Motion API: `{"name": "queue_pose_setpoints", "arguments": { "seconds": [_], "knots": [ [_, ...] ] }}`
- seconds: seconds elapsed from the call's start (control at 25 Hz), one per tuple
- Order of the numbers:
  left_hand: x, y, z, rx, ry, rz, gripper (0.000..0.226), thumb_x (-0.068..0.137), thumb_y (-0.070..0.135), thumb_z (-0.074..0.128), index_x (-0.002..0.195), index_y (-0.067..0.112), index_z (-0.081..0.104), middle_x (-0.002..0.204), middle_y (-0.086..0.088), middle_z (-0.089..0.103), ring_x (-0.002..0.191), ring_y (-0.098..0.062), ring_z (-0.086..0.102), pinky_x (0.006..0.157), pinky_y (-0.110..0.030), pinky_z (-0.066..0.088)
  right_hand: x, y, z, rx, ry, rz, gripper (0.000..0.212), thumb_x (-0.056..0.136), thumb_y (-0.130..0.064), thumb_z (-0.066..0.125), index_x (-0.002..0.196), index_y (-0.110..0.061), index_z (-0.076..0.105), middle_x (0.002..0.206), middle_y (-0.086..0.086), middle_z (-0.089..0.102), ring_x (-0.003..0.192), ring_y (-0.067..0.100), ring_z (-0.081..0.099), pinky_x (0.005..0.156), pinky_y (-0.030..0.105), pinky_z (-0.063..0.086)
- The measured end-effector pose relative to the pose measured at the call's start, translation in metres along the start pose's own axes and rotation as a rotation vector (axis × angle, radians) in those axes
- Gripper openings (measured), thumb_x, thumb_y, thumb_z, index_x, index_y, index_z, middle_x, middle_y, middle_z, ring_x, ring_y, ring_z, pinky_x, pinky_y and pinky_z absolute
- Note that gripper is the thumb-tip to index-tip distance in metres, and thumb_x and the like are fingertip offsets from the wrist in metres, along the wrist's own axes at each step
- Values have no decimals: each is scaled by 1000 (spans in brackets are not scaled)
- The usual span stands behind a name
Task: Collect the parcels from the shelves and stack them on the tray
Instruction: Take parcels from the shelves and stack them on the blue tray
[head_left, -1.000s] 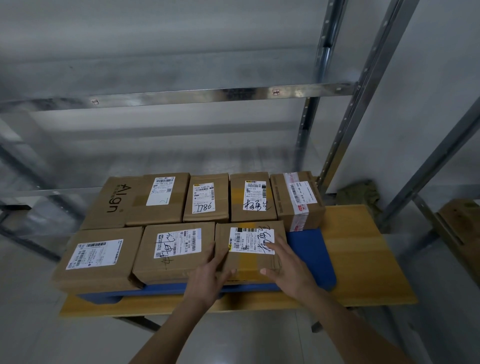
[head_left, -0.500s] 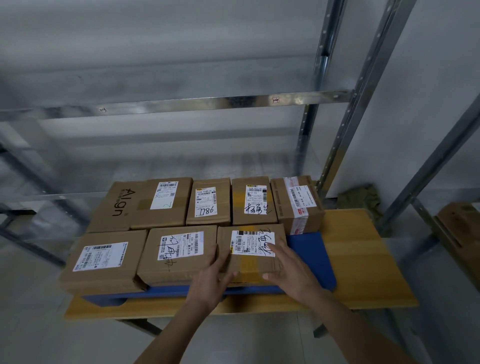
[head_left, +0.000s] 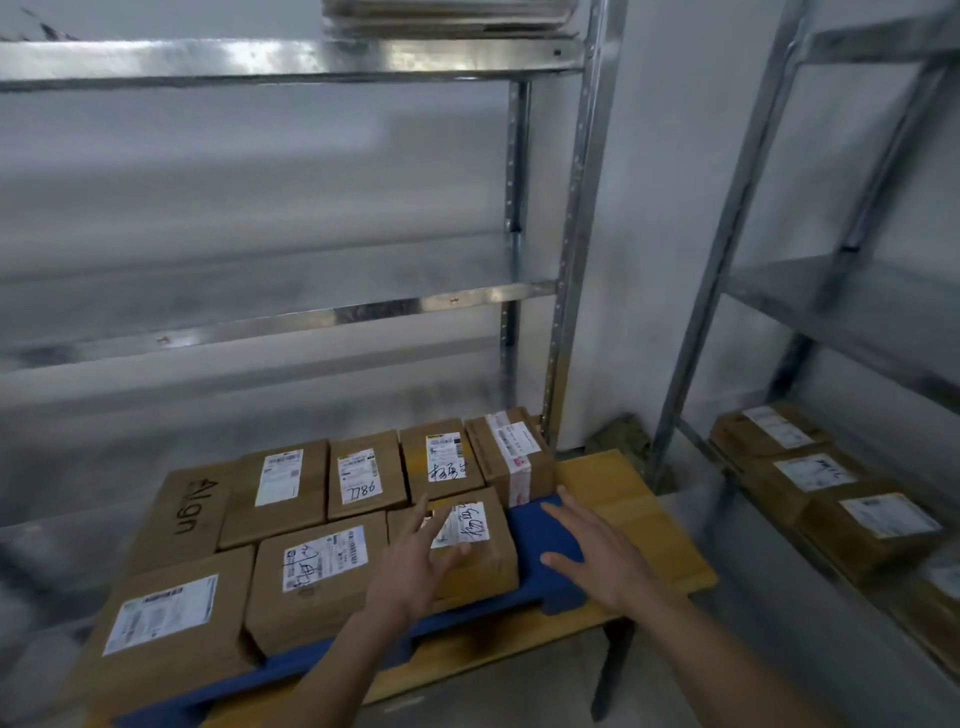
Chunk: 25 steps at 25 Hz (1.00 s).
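Note:
Several brown cardboard parcels with white labels lie flat in two rows on a blue tray (head_left: 545, 525), which rests on a wooden table (head_left: 623, 499). My left hand (head_left: 415, 561) hovers with spread fingers over the front-right parcel (head_left: 483, 566). My right hand (head_left: 597, 556) is open above the bare right end of the tray, holding nothing. More labelled parcels (head_left: 878, 525) sit in a row on the low shelf of the rack at the right.
A metal rack (head_left: 571, 249) stands behind the table, its middle shelves bare; something flat lies on the top shelf (head_left: 447, 15). A second rack (head_left: 727, 291) stands at the right. A crumpled greenish thing (head_left: 623, 436) lies on the floor between them.
Both hands have come off the front-right parcel and lifted, fingers spread. The view has swung up and to the right, showing the right rack with its parcels.

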<state>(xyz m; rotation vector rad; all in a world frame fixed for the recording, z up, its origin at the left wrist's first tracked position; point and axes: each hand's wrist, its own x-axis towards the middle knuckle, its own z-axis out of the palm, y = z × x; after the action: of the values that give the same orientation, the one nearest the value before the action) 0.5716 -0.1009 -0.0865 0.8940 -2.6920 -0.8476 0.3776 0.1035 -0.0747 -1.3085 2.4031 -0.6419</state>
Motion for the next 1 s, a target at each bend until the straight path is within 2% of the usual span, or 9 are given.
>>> {"name": "queue_pose_setpoints", "arguments": {
  "seconds": [0.12,0.24,0.36,0.44,0.48,0.6,0.72,0.8,1.0],
  "knots": [
    [-25,45,-13,11,-11,148,61,92,63,47,148,47,29,162,18,1,113,-6,59,100,-38,46,-68,-10,-36,-54,64,125,73,97,-52,56,158,-36,19,163,-15,9,151,10,15,119,29,22],
    [-60,87,-29,14,-20,282,61,92,61,50,148,47,29,158,25,2,100,-1,63,90,-36,52,-135,-21,-67,-144,69,194,76,95,-55,57,157,-39,16,162,-20,5,150,15,22,118,39,29],
    [-83,128,-33,-4,-39,372,66,90,66,50,148,45,30,159,25,4,120,-11,57,95,-41,50,-199,-31,-93,-178,154,259,78,92,-59,58,156,-45,14,159,-28,1,149,14,24,118,42,31],
    [-105,170,-28,-10,-37,464,66,90,64,52,149,41,32,160,21,6,141,-19,37,107,-47,42,-252,-35,-116,-212,215,322,78,92,-60,56,156,-46,13,163,-23,3,149,12,22,118,41,29],
    [-117,193,-24,-15,-45,514,66,91,62,53,149,40,32,161,19,8,143,-19,33,108,-46,38,-279,-35,-128,-238,241,352,78,92,-62,54,156,-47,12,164,-21,3,150,12,22,118,41,30],
    [-156,267,-12,-51,-88,681,68,89,65,52,149,43,31,162,16,11,136,-12,42,100,-38,44,-369,-23,-159,-291,300,468,76,92,-66,51,155,-50,12,165,-19,-1,150,16,22,117,42,32],
    [-194,343,13,-73,-168,807,68,88,69,50,148,46,30,162,17,15,131,-12,48,102,-40,45,-468,-6,-183,-308,377,587,76,92,-63,54,155,-49,13,166,-17,1,150,18,23,117,42,32],
    [-229,397,34,-85,-202,885,66,88,70,49,147,47,31,160,18,19,137,-15,42,105,-44,44,-538,5,-198,-310,443,672,76,93,-62,54,155,-47,14,166,-14,4,151,17,22,119,39,28],
    [-348,521,95,-82,-268,1054,66,90,67,48,149,40,35,161,11,24,140,-14,38,107,-38,40,-715,19,-210,-300,531,869,71,96,-61,49,156,-46,13,165,-17,3,150,16,24,118,40,30]
  ]
}}
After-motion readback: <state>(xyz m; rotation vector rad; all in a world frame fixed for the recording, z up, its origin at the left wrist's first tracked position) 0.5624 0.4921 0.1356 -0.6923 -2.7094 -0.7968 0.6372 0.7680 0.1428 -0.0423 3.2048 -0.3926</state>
